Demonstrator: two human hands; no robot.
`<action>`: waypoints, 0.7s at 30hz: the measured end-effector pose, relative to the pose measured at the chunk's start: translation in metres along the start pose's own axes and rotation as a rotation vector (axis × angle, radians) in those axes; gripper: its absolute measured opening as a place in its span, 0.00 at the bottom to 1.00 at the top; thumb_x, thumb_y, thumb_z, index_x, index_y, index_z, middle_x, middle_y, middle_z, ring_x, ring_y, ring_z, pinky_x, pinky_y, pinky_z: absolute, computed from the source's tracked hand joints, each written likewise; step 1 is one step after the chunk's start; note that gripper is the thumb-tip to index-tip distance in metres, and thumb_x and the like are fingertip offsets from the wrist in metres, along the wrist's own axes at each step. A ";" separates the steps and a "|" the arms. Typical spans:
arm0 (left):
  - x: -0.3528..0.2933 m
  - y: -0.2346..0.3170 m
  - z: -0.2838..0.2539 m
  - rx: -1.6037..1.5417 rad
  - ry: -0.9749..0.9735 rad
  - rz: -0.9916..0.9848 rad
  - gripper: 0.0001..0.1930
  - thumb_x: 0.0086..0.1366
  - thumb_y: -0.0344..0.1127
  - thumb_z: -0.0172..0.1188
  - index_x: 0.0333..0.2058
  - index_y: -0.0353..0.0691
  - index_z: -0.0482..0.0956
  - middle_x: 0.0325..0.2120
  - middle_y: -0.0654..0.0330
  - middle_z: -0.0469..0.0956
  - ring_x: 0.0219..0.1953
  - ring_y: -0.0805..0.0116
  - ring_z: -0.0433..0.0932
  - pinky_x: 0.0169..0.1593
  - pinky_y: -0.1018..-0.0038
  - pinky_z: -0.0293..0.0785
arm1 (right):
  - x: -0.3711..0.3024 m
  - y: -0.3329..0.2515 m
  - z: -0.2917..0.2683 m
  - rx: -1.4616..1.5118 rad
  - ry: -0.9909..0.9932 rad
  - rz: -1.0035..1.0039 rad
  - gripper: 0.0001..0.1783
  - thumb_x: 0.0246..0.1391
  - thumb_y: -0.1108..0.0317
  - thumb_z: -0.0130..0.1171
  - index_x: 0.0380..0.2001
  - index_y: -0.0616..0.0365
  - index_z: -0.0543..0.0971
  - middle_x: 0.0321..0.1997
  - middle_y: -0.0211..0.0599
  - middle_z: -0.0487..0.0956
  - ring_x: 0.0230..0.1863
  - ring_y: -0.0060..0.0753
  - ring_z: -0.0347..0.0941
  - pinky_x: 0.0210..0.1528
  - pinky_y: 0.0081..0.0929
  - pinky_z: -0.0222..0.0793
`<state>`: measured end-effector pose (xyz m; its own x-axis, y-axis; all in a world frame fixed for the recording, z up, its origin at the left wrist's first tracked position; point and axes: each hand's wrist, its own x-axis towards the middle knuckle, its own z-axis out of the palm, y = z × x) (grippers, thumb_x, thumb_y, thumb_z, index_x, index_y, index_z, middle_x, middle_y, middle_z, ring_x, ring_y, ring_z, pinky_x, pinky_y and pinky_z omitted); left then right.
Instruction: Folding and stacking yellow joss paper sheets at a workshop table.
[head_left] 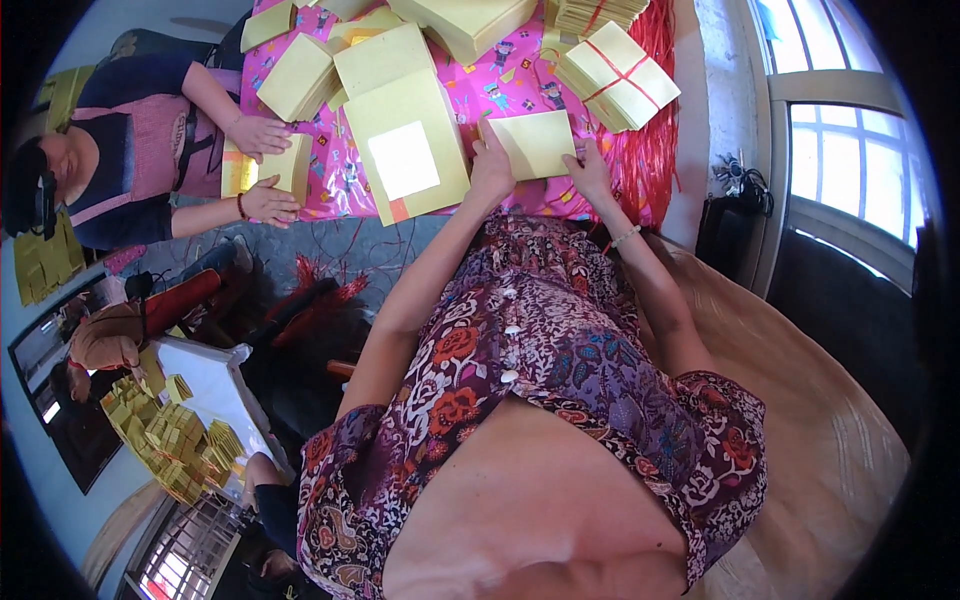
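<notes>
Between my hands, at the near edge of the table, lies a stack of yellow paper sheets [535, 143]. My left hand [492, 165] grips its left end, the thumb along the side. At its right end my right hand [589, 168] holds the near corner, fingers closed on the edge. Just left of my left hand is a larger yellow paper stack [360, 130] with a bright white and gold square [403, 160] on top. Beyond my right hand rests a yellow bundle tied crosswise with red string [622, 72].
The table has a pink patterned cover [495, 85]. Red strings [655, 150] hang over its right end. On the left, a co-worker [130, 140] presses both hands on another yellow stack [290, 165]. Farther back, people sit at a white table [205, 380] with many yellow bundles [170, 440].
</notes>
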<state>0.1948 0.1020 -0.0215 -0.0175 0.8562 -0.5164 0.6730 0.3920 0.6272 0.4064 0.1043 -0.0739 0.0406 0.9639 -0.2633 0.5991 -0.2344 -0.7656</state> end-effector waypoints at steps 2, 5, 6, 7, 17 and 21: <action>0.003 -0.005 0.005 0.045 0.056 0.028 0.56 0.51 0.20 0.61 0.67 0.33 0.26 0.52 0.29 0.60 0.50 0.32 0.71 0.53 0.52 0.72 | -0.003 -0.011 -0.002 -0.038 -0.026 0.016 0.18 0.55 0.67 0.61 0.45 0.62 0.69 0.35 0.40 0.80 0.36 0.30 0.78 0.39 0.30 0.73; 0.005 -0.009 0.008 0.068 0.088 0.045 0.55 0.51 0.21 0.61 0.68 0.34 0.27 0.52 0.30 0.60 0.49 0.32 0.71 0.52 0.50 0.72 | -0.007 -0.020 -0.002 -0.131 -0.003 0.052 0.18 0.55 0.64 0.61 0.45 0.61 0.70 0.34 0.41 0.81 0.34 0.34 0.79 0.38 0.33 0.73; 0.006 -0.008 0.008 0.068 0.085 0.050 0.55 0.51 0.21 0.61 0.68 0.34 0.27 0.52 0.30 0.60 0.49 0.32 0.71 0.52 0.50 0.72 | -0.009 -0.018 -0.001 -0.130 0.027 0.016 0.19 0.55 0.64 0.60 0.45 0.59 0.68 0.34 0.44 0.81 0.34 0.41 0.79 0.37 0.39 0.72; 0.005 -0.007 0.009 0.072 0.075 0.057 0.54 0.53 0.21 0.60 0.68 0.35 0.27 0.52 0.30 0.60 0.49 0.31 0.71 0.52 0.49 0.72 | -0.010 -0.015 0.000 -0.130 0.056 -0.021 0.19 0.54 0.63 0.59 0.45 0.58 0.67 0.33 0.46 0.81 0.33 0.47 0.79 0.36 0.44 0.72; 0.015 -0.028 0.033 0.209 0.195 0.132 0.50 0.52 0.22 0.60 0.68 0.35 0.37 0.52 0.33 0.57 0.56 0.30 0.59 0.59 0.50 0.62 | -0.022 -0.037 0.003 -0.579 0.215 -0.212 0.21 0.52 0.63 0.61 0.44 0.60 0.67 0.40 0.52 0.76 0.41 0.56 0.75 0.42 0.48 0.70; 0.011 -0.025 0.033 0.304 0.378 0.211 0.49 0.51 0.24 0.62 0.68 0.33 0.41 0.54 0.34 0.56 0.57 0.32 0.57 0.63 0.50 0.57 | -0.014 -0.031 -0.002 -0.341 0.106 -0.113 0.22 0.50 0.64 0.63 0.44 0.61 0.68 0.42 0.53 0.73 0.45 0.55 0.72 0.46 0.46 0.69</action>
<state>0.2020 0.0905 -0.0624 -0.0866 0.9895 -0.1156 0.8737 0.1312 0.4685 0.3895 0.0983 -0.0453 0.0310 0.9932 -0.1120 0.8358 -0.0872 -0.5421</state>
